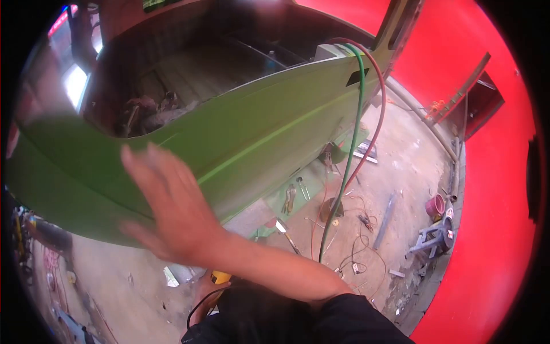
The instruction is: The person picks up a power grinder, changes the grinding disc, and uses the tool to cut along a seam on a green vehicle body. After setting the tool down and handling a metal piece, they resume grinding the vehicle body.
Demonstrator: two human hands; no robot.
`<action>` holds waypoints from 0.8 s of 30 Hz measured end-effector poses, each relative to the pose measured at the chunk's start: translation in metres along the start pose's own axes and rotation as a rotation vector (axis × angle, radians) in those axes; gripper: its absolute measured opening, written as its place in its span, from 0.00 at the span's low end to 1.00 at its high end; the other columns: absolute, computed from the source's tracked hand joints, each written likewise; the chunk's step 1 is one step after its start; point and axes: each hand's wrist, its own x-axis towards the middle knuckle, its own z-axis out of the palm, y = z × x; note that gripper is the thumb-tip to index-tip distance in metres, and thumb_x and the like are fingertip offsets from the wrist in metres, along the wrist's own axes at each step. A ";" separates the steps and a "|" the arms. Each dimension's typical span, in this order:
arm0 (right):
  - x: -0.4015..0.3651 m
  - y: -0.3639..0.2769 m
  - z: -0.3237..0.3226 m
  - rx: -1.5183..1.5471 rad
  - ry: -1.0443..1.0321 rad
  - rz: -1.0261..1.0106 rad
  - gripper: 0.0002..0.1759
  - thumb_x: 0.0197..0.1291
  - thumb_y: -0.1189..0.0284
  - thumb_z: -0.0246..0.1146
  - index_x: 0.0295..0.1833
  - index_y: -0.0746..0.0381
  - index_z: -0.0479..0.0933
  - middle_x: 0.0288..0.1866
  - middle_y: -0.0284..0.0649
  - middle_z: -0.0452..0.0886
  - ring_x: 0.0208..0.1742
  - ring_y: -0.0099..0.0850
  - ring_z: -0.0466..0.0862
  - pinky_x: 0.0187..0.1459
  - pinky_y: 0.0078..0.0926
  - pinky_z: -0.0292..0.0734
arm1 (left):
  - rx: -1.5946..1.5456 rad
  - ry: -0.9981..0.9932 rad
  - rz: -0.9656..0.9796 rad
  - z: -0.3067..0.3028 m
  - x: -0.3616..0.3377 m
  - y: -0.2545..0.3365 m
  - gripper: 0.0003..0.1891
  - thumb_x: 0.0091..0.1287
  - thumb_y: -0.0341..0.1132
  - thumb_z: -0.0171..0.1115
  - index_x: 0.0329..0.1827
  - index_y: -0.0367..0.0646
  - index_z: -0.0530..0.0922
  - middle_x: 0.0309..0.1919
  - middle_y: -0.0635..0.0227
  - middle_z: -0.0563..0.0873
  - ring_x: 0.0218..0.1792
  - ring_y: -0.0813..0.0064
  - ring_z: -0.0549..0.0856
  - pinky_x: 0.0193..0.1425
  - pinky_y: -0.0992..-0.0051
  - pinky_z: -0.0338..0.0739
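A green vehicle body panel (258,135) curves across the view below a large opening. My right hand (175,209) is stretched out over its lower left part, fingers extended and slightly blurred, with nothing in them. It overlaps the green surface in this view. Down near my lap, my left hand (207,291) is closed around a yellow corded power tool (220,277). A black cord (197,305) loops beside that hand. Most of the tool is hidden behind my right forearm and dark clothing.
Green and red hoses (380,86) hang over the panel to the floor. Pliers (290,198), cables and a grey bar (385,221) lie on the concrete. A pink bucket (435,205) and a grey stool (429,238) stand by the red wall (487,229).
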 end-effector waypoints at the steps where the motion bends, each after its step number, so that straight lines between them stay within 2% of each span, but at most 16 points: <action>1: -0.034 0.012 -0.019 0.034 -0.128 0.041 0.49 0.52 0.67 0.71 0.77 0.60 0.53 0.65 0.60 0.65 0.68 0.58 0.65 0.69 0.52 0.61 | 0.002 0.009 -0.022 0.010 -0.002 -0.002 0.40 0.46 0.43 0.78 0.65 0.43 0.72 0.50 0.51 0.85 0.54 0.52 0.84 0.57 0.60 0.78; 2: -0.068 0.026 -0.042 0.124 -0.284 0.159 0.41 0.53 0.68 0.72 0.72 0.60 0.63 0.60 0.53 0.72 0.62 0.53 0.72 0.65 0.48 0.66 | -0.043 0.002 -0.068 0.021 -0.003 -0.005 0.40 0.47 0.42 0.78 0.64 0.42 0.72 0.50 0.51 0.85 0.54 0.53 0.84 0.57 0.62 0.78; 4: -0.169 0.075 -0.068 0.251 -0.550 0.471 0.31 0.55 0.66 0.70 0.64 0.62 0.71 0.54 0.46 0.77 0.56 0.46 0.78 0.60 0.39 0.73 | -0.091 0.000 -0.143 0.040 -0.008 0.008 0.39 0.48 0.41 0.79 0.64 0.40 0.72 0.50 0.51 0.86 0.54 0.55 0.84 0.57 0.63 0.78; 5: -0.198 0.091 -0.091 0.172 -0.849 0.748 0.28 0.59 0.59 0.68 0.61 0.61 0.73 0.56 0.48 0.79 0.58 0.48 0.79 0.58 0.40 0.75 | -0.138 0.071 -0.099 0.044 -0.013 0.031 0.37 0.48 0.38 0.79 0.63 0.38 0.72 0.49 0.56 0.86 0.52 0.62 0.84 0.56 0.67 0.77; 6: -0.243 0.110 -0.100 0.210 -0.918 0.861 0.30 0.58 0.57 0.68 0.61 0.62 0.73 0.57 0.48 0.80 0.58 0.48 0.80 0.59 0.40 0.74 | -0.179 0.136 -0.058 0.048 -0.018 0.053 0.35 0.49 0.35 0.78 0.62 0.37 0.73 0.48 0.60 0.86 0.49 0.70 0.85 0.55 0.71 0.77; 7: -0.288 0.121 -0.102 0.250 -0.980 0.979 0.31 0.57 0.55 0.69 0.60 0.62 0.73 0.58 0.47 0.80 0.58 0.47 0.80 0.60 0.40 0.74 | -0.263 0.105 -0.122 0.051 -0.022 0.072 0.32 0.52 0.32 0.76 0.61 0.36 0.73 0.48 0.63 0.84 0.48 0.72 0.84 0.55 0.71 0.77; 8: -0.321 0.122 -0.098 0.273 -0.973 0.992 0.31 0.57 0.55 0.69 0.60 0.62 0.73 0.58 0.47 0.80 0.58 0.47 0.80 0.60 0.40 0.74 | -0.246 0.096 -0.140 0.057 -0.021 0.080 0.32 0.52 0.32 0.76 0.61 0.36 0.73 0.48 0.63 0.84 0.48 0.72 0.84 0.55 0.71 0.77; 10: -0.372 0.116 -0.083 0.294 -0.930 0.869 0.38 0.54 0.52 0.71 0.65 0.61 0.70 0.58 0.47 0.81 0.60 0.48 0.79 0.62 0.40 0.72 | -0.448 0.122 -0.083 0.068 -0.012 0.094 0.29 0.55 0.29 0.73 0.61 0.36 0.72 0.48 0.63 0.83 0.48 0.72 0.83 0.54 0.71 0.78; 11: -0.389 0.114 -0.071 0.285 -0.977 0.850 0.52 0.51 0.50 0.73 0.75 0.61 0.57 0.59 0.52 0.80 0.62 0.48 0.78 0.64 0.40 0.70 | -0.433 0.116 -0.087 0.070 -0.005 0.104 0.29 0.55 0.29 0.73 0.61 0.36 0.72 0.48 0.63 0.83 0.48 0.72 0.83 0.54 0.71 0.78; 12: -0.391 0.110 -0.071 0.297 -0.963 0.859 0.52 0.51 0.50 0.73 0.75 0.61 0.57 0.59 0.52 0.80 0.62 0.48 0.78 0.64 0.40 0.70 | -0.495 0.101 -0.101 0.073 0.002 0.118 0.28 0.56 0.29 0.71 0.60 0.37 0.72 0.48 0.63 0.84 0.47 0.71 0.84 0.52 0.71 0.78; 14: -0.380 0.093 -0.080 0.489 -0.862 0.907 0.65 0.48 0.51 0.75 0.79 0.63 0.40 0.62 0.59 0.76 0.64 0.50 0.77 0.65 0.41 0.69 | -0.543 0.064 -0.119 0.079 0.016 0.135 0.26 0.58 0.29 0.70 0.60 0.37 0.73 0.47 0.62 0.84 0.45 0.71 0.84 0.50 0.72 0.79; 15: -0.369 0.089 -0.089 0.476 -0.896 0.995 0.71 0.47 0.52 0.76 0.78 0.66 0.30 0.63 0.64 0.74 0.64 0.51 0.77 0.65 0.40 0.69 | -0.570 0.056 -0.120 0.085 0.026 0.141 0.26 0.59 0.29 0.69 0.60 0.37 0.72 0.47 0.63 0.83 0.45 0.72 0.84 0.50 0.72 0.79; 19: -0.365 0.080 -0.106 0.459 -0.742 1.156 0.70 0.49 0.54 0.76 0.79 0.66 0.30 0.63 0.64 0.74 0.64 0.52 0.77 0.64 0.41 0.70 | -0.671 0.063 -0.182 0.115 0.055 0.150 0.24 0.62 0.31 0.67 0.60 0.38 0.72 0.46 0.64 0.82 0.42 0.72 0.83 0.46 0.73 0.79; 21: -0.375 0.076 -0.106 0.207 -0.502 1.091 0.68 0.51 0.57 0.75 0.79 0.65 0.29 0.63 0.64 0.72 0.62 0.52 0.77 0.61 0.42 0.73 | -0.749 0.050 -0.204 0.131 0.066 0.151 0.22 0.64 0.32 0.66 0.60 0.38 0.71 0.44 0.63 0.82 0.40 0.71 0.84 0.45 0.71 0.81; 22: -0.375 0.074 -0.111 0.209 -0.504 1.097 0.68 0.51 0.57 0.75 0.79 0.65 0.29 0.63 0.64 0.72 0.62 0.52 0.77 0.61 0.42 0.73 | -0.832 0.039 -0.223 0.136 0.067 0.152 0.21 0.65 0.33 0.65 0.59 0.38 0.71 0.42 0.62 0.83 0.38 0.70 0.84 0.43 0.69 0.83; 24: -0.373 0.070 -0.121 0.171 -0.417 1.040 0.65 0.53 0.59 0.74 0.79 0.62 0.30 0.62 0.64 0.73 0.60 0.54 0.79 0.58 0.43 0.75 | -0.885 0.006 -0.230 0.140 0.065 0.152 0.22 0.65 0.33 0.66 0.60 0.37 0.71 0.45 0.64 0.80 0.41 0.73 0.83 0.43 0.72 0.80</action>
